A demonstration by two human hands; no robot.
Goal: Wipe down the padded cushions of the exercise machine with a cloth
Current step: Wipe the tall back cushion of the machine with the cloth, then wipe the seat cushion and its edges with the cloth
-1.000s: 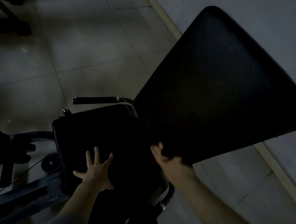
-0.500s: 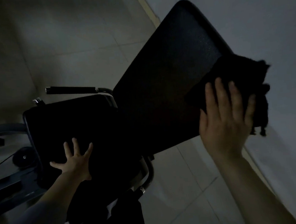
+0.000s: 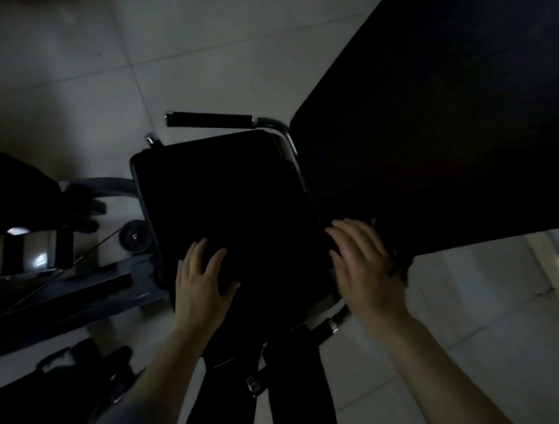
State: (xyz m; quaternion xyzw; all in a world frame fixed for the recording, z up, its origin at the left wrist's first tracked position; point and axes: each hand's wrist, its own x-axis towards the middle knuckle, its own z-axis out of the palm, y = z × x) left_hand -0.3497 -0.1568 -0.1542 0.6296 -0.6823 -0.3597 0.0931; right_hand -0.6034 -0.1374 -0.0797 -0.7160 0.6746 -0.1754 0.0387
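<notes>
Wiping lower corner of back cushion (image 3: pixel 431 135).

My right hand (image 3: pixel 366 265) presses the dark cloth (image 3: pixel 399 259) flat, fingers spread; my left hand (image 3: pixel 200 280) lies open on the seat cushion (image 3: pixel 224 195), bracing. Best: even pressure, overlapping strokes, follow the edge.

No readable text, labels, brands or numbers anywhere; scene too dark.
</notes>
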